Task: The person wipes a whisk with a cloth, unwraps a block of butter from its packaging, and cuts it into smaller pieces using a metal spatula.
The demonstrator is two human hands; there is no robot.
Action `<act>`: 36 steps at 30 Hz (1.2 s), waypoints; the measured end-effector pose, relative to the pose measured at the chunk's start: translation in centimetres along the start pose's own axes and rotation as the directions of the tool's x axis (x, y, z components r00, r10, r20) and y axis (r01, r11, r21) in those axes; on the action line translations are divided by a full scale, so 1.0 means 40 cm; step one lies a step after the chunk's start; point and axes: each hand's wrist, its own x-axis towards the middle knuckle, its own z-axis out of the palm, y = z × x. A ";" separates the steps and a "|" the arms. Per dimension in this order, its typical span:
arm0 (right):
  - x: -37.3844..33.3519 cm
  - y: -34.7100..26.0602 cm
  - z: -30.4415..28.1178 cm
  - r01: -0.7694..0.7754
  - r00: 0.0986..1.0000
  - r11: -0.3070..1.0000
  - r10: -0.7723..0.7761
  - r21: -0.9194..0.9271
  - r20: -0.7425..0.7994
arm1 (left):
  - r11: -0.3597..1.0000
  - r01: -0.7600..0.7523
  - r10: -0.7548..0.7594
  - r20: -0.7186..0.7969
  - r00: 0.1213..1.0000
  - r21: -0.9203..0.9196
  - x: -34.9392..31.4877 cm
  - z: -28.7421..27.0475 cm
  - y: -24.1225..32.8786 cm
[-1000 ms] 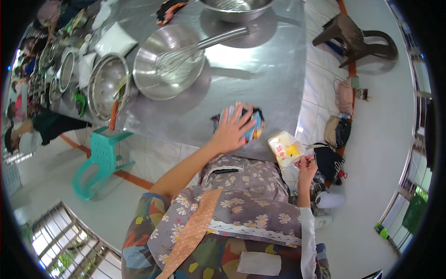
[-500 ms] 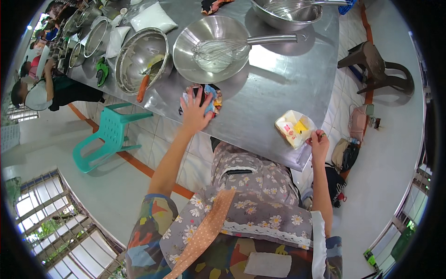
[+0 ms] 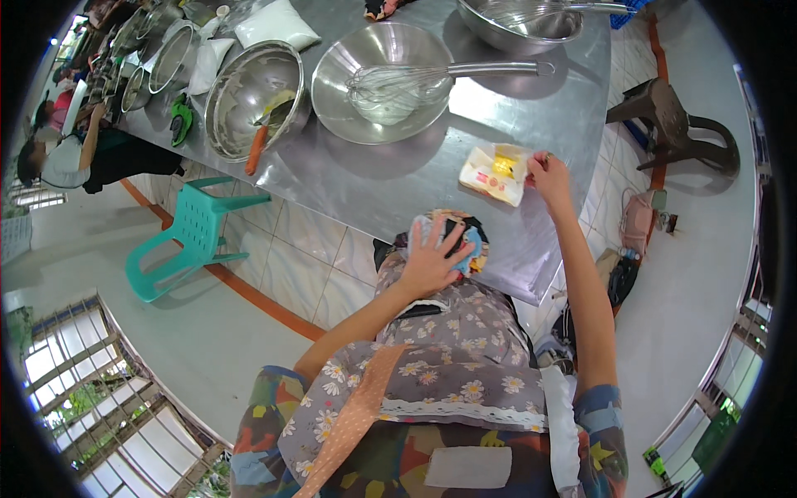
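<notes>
My left hand point(image 3: 435, 264), its fingers spread, presses flat on a colourful round cloth rag point(image 3: 471, 246) at the near edge of the steel table point(image 3: 349, 187). At the right, my right hand point(image 3: 548, 178) pinches the edge of an opened butter wrapper point(image 3: 484, 176) in white, with a yellow lump of butter point(image 3: 503, 166) showing on it. Beyond my hands sits a wide steel bowl point(image 3: 332, 75), with a wire whisk point(image 3: 415, 79) resting in it above some whitish contents.
A smeared bowl point(image 3: 217, 91) with an orange-handled spatula point(image 3: 256, 151) stands left. Behind are a bag of white powder point(image 3: 278, 26) and another whisk bowl point(image 3: 531, 37). A green chair point(image 3: 193, 232), a brown stool point(image 3: 656, 112) and a person point(image 3: 79, 158) are beside the table.
My left hand has slid the rag right along the near table edge. My right hand has moved the butter wrapper farther from me and slightly left.
</notes>
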 end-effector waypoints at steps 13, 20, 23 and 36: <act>-0.108 -0.030 -0.134 -0.036 0.999 0.999 0.036 0.022 -0.021 | 0.850 0.487 -0.417 -0.309 0.854 0.199 -0.114 -0.082 -0.442; -0.398 0.142 -0.388 -0.187 0.923 0.929 0.277 0.319 -0.266 | 0.972 0.173 -0.173 -0.010 0.985 0.161 -0.009 0.019 -0.044; -0.517 0.227 -0.430 -0.225 0.848 0.882 0.387 0.414 -0.362 | 0.997 -0.062 0.054 0.156 0.986 0.050 0.106 0.046 0.123; -0.762 0.348 -0.455 -0.210 0.715 0.778 0.535 0.592 -0.449 | 0.969 -0.117 0.180 -0.299 0.937 0.219 0.810 0.101 0.184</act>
